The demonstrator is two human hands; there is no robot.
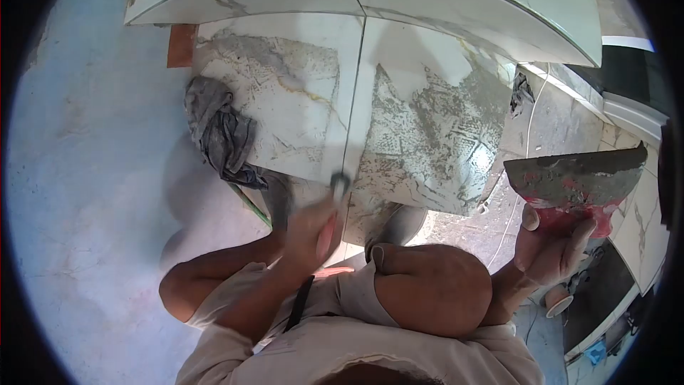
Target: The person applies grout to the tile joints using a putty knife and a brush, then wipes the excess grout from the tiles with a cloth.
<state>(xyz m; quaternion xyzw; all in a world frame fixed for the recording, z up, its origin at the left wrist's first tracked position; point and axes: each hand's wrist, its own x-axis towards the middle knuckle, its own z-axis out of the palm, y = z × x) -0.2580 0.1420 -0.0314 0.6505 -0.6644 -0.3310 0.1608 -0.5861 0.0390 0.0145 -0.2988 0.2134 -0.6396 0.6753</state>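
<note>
My left hand [305, 237] is closed around a small tool with a red handle [327, 237]. Its short dark tip [340, 182] is over the seam between two marble-look tiles, blurred by motion. Out to the right, my right hand [552, 246] grips a red, half-round flexible bowl [563, 215] from below, with wet grey grout [581, 175] along its wide upper part. The left tile [285, 132] has a thin grey film, while the right tile [388, 121] is smeared more heavily.
A crumpled dark cloth [217, 128] hangs over the left tile's edge. Ahead rises a tiled vertical face [442, 18]. A white cable [531, 121] runs along the dusty floor at right, and a small pot [558, 301] lies lower right. My bent knee [434, 289] is between my hands.
</note>
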